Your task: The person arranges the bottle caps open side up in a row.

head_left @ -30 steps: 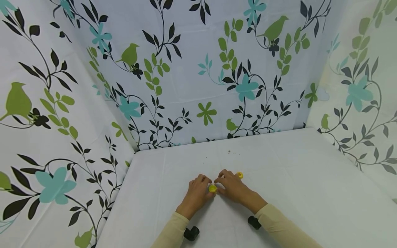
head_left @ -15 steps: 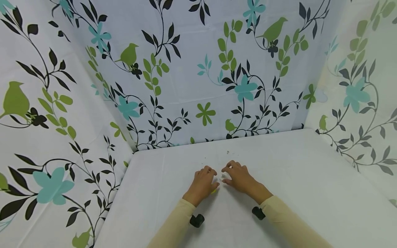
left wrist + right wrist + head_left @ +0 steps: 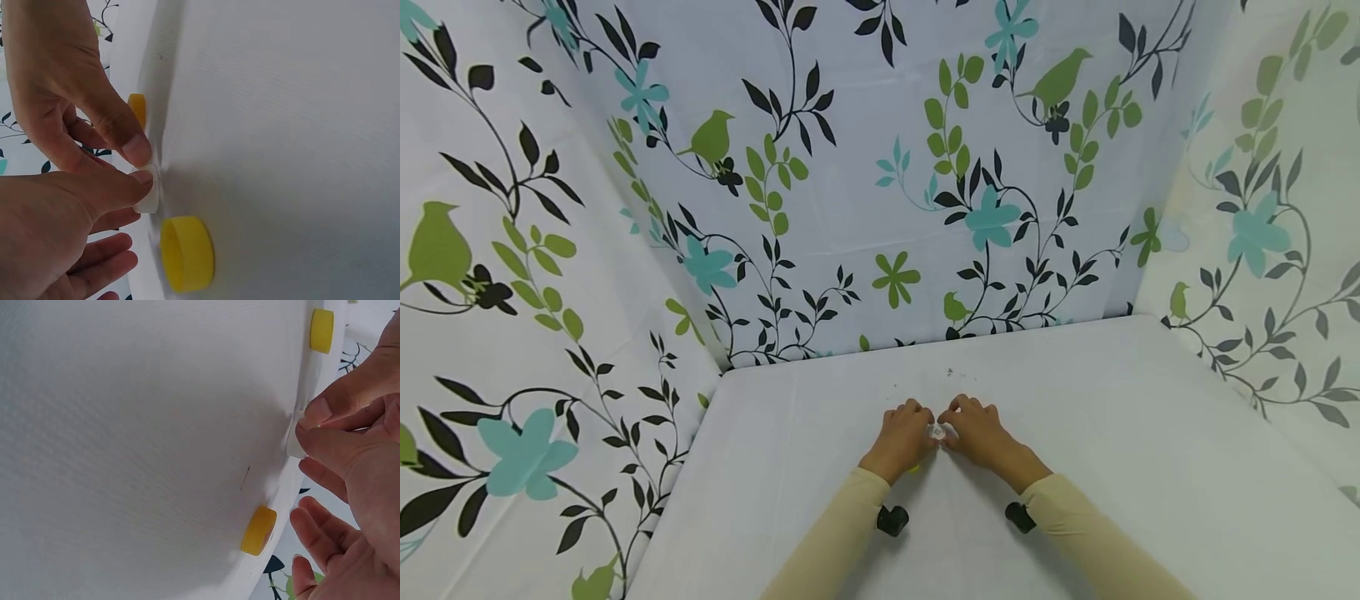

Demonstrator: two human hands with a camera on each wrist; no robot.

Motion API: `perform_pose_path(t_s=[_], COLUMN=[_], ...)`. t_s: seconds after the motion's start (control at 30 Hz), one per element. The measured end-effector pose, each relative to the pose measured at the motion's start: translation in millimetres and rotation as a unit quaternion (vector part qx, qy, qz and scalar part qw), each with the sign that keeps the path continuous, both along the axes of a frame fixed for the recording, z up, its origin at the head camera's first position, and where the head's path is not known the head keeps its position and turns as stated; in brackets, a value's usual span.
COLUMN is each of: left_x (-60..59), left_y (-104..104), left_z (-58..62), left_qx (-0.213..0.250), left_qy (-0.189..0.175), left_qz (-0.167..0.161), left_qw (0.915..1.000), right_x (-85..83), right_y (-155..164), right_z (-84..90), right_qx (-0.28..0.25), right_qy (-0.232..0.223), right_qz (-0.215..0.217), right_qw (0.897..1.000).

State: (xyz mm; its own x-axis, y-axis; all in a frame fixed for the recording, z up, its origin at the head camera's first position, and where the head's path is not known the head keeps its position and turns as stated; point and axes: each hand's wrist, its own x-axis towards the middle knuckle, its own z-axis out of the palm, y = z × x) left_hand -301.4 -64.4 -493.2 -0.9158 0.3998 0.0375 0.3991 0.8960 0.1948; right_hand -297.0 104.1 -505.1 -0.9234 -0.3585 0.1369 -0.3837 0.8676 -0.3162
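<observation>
White tablecloth lies under your hands, floral curtains behind. Your left hand and right hand meet, both pinching a small white cap just above the cloth, its flat faces turned sideways. Two yellow caps lie close by.

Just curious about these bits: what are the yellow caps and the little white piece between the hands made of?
The yellow caps look like moulded plastic: even colour, smooth matt sides, rounded rims. The white piece pinched by both hands seems plastic too, slightly translucent, though mostly hidden by fingertips.
</observation>
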Motion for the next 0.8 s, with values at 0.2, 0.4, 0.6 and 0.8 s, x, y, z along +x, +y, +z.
perform_pose_path(t_s=[0.2,0.4,0.6,0.8], left_x=[0.4,-1.3,-1.1,0.0], left_y=[0.3,1.0,1.2,-2.8], left_z=[-4.2,-5.6,-7.8,-8.7], left_qx=[-0.015,-0.016,-0.008,0.012], left_qy=[0.019,0.019,0.01,0.006], left_qz=[-0.007,-0.007,-0.004,-0.004], left_qw=[0.9997,0.9997,0.9999,0.9999], right_x=[-1.3,-2.2,-2.3,-1.8], right_y=[-2.3,-4.7,-6.0,-5.2], right_z=[-1.9,-1.4,-4.9,-5.1], right_qx=[-0.001,0.001,0.009,-0.01], right_qy=[0.001,0.003,0.005,0.002], right_qz=[-0.005,0.0,-0.005,-0.005], right_qw=[1.0,1.0,1.0,1.0])
